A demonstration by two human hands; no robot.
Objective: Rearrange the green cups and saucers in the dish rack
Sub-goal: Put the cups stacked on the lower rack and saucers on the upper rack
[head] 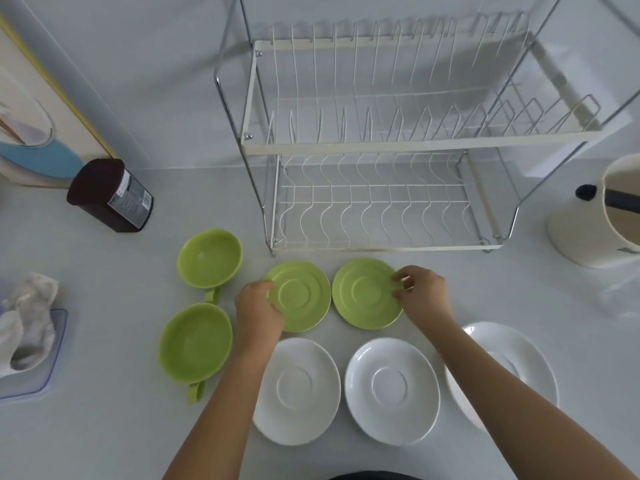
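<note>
Below the dish rack [381, 202], left hand [258, 308] pinching left green saucer [301, 294] rim, right hand [420, 294] pinching right green saucer [363, 292] rim

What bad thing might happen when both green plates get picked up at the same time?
1. Each hand grips only a rim: the left hand on the left green saucer, the right hand on the right green saucer. An edge pinch may slip.
2. The saucers nearly touch, so tilting them up together might knock them.
3. The dish rack has thin wire slots; a saucer slotted one-handed could tip.
</note>
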